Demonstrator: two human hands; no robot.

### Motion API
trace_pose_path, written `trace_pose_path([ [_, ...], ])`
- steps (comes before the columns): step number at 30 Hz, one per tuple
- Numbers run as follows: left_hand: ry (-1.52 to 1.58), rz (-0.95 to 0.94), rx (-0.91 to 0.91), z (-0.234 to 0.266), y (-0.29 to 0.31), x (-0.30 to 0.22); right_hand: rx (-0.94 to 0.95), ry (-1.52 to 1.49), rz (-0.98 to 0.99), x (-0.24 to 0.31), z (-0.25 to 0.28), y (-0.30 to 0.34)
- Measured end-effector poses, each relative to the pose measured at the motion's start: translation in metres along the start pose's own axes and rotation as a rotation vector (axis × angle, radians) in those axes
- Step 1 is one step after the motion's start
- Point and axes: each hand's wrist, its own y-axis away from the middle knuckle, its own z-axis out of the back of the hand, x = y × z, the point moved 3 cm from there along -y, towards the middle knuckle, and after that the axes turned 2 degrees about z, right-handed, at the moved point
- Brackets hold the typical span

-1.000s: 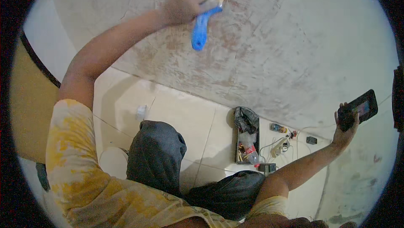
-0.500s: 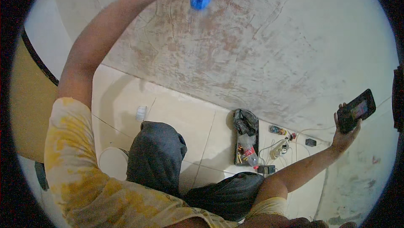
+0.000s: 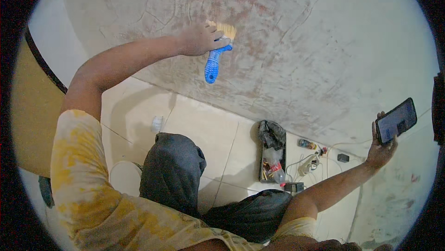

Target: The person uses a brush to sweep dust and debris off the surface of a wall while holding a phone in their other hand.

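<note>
Paintbrush point(image 3: 213, 58) in left hand point(image 3: 200, 40); wall point(image 3: 287, 61) stretches rightward; floor edge point(image 3: 204, 104) below.

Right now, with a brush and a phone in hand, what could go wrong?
The phone, held only by the right hand, might slip and fall. The brush, gripped by the left hand near its bristles, may twist. The black box near the right knee could get knocked.

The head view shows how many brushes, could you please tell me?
1: the blue-handled brush, held in the left hand in front of the stained wall. Others could be hidden in the cluttered black tray.
</note>
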Motion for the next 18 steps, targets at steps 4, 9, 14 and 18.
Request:
trace_pose_path([
  [4,0.014,0.040,-0.203,0.029,-0.022,0.036,0.062,0.013,0.051,-0.002,-0.009,0.004],
  [9,-0.104,0.294,-0.569,0.114,-0.055,0.095,0.139,0.309,0.166,0.002,-0.011,0.007],
  [14,-0.155,0.355,-0.508,0.123,-0.066,0.100,0.199,0.245,0.146,-0.002,-0.013,0.008],
  [18,-0.135,0.279,-0.156,0.056,-0.062,0.073,0.055,0.112,0.018,0.000,-0.011,0.003],
])
